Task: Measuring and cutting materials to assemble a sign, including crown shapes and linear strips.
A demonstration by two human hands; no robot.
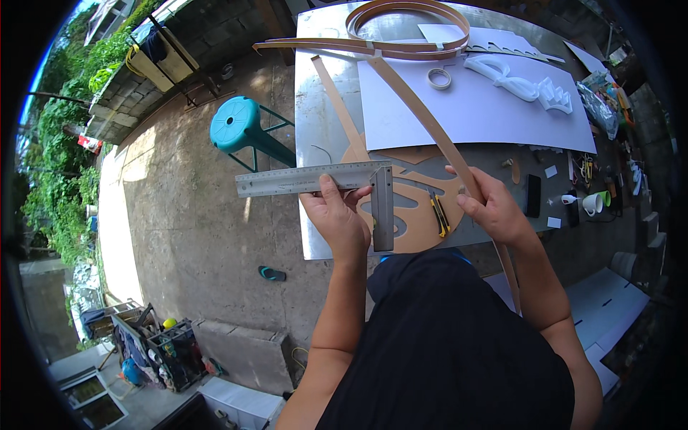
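My left hand (335, 221) grips a metal try square (287, 182) by its blade, thumb on top. The square's blade points left past the table edge, and its stock (383, 215) hangs toward me. In my right hand (496, 208) is a long, thin brown strip (423, 115), pinched between thumb and fingers. It curves from the white sheet at the far side down past my right forearm. Beneath the square and between my hands lies a brown cut-out board (416, 226) with curved openings. A yellow and black utility knife (439, 215) rests on it.
A metal-topped table (315, 244) carries a white sheet (473, 122), a tape roll (438, 79), white foam-like shapes (523, 84) and coiled brown strips (408, 49). Right of my right hand are a black phone (533, 196) and a white cup (592, 205). A teal stool (240, 125) stands left.
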